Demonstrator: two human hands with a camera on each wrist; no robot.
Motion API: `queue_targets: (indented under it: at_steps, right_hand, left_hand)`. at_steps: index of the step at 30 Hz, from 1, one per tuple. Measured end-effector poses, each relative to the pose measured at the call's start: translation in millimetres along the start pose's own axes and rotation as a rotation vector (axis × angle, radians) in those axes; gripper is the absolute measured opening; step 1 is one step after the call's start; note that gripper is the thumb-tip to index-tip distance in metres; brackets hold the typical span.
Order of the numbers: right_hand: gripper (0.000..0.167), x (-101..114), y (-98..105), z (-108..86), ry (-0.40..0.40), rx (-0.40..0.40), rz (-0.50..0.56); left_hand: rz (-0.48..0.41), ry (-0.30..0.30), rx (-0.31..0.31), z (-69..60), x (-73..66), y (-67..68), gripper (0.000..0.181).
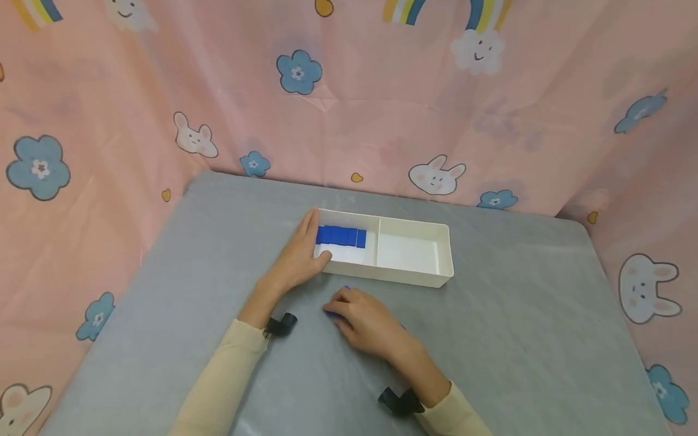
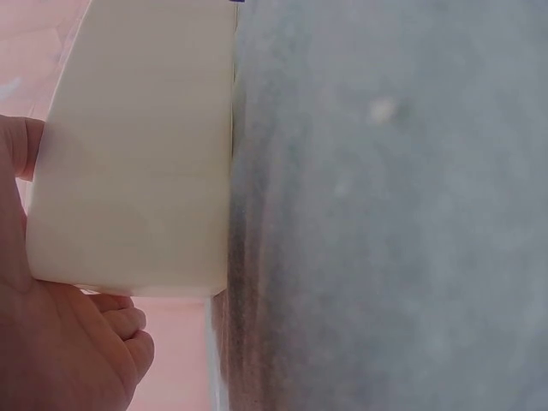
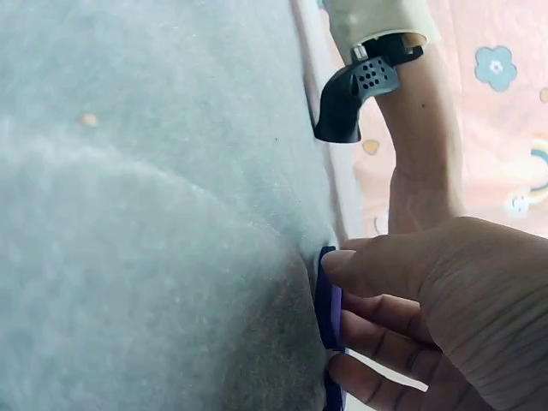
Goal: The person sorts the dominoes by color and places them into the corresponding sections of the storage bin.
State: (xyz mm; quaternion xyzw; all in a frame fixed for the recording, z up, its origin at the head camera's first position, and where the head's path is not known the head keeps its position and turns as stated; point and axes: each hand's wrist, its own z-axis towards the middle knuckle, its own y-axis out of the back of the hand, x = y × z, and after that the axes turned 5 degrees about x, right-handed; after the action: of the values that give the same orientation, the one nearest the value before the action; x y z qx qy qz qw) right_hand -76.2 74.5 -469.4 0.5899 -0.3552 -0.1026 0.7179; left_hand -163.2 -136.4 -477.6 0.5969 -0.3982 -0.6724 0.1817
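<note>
I look in remotely on a curtained booth, pink rabbit-print fabric (image 1: pixel 354 121) lining the frame's top and sides, gray-covered table (image 1: pixel 518 339) center.

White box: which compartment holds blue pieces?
The left compartment, next to the left hand: a row of blue pieces lies there; the right compartment shows none.

Both arms (image 1: pixel 220 369) extend forward and inward from the lower edge of the head view; the sleeves (image 1: pixel 449 415) end at the wrists (image 1: pixel 256 307). The left hand (image 1: pixel 291 259) reaches farther forward, its thumb (image 1: pixel 323 259) spread from the fingers in a grip. The right hand (image 1: pixel 368 321) sits nearer the body, back upward, thumb (image 3: pixel 347 267) opposing curled fingers (image 3: pixel 390 344) in a pinch. The hands are apart.
</note>
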Motion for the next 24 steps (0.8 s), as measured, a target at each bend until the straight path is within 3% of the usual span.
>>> queue_targets:
  at_steps: [10, 24]
  right_hand:
    - [0.038, 6.0, 6.2, -4.0, -0.045, 0.101, -0.046]
    - [0.037, 1.5, 8.1, -7.7, -0.025, 0.083, -0.01]
  left_hand:
    - [0.018, 0.008, 0.004, -2.7, -2.4, 3.2, 0.097]
    - [0.033, 0.008, 0.011, -0.7, -4.2, 2.6, 0.096]
